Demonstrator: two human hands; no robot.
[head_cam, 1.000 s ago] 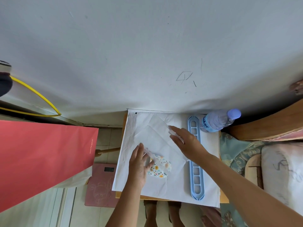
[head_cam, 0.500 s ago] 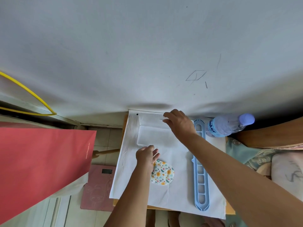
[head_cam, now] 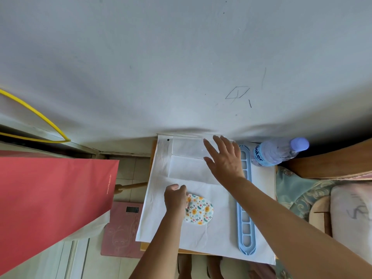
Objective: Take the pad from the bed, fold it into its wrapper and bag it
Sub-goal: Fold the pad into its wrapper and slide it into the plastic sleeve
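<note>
The right hand (head_cam: 223, 160) is spread wide, flat over the clear bag (head_cam: 187, 150) at 12 o'clock on the counter (head_cam: 259, 198). The left hand (head_cam: 175, 198), curled narrow, presses the edge of the floral pad (head_cam: 200, 211) at 6 o'clock of the bag.

A small wooden counter (head_cam: 145, 245) stands against the white wall, almost wholly covered by a white sheet (head_cam: 221, 234) whose edges hang past the wood at the front and sides. On the sheet, at the far end by the wall, lies a clear plastic bag (head_cam: 187, 156), flat. Nearer the front lies a rounded piece with a flower print (head_cam: 200, 212). Along the right side of the sheet runs a long light-blue plastic frame (head_cam: 246, 234) with a row of openings. A water bottle (head_cam: 277, 151) with a pale purple cap lies on its side at the far right corner, just beside the frame's far end.
</note>
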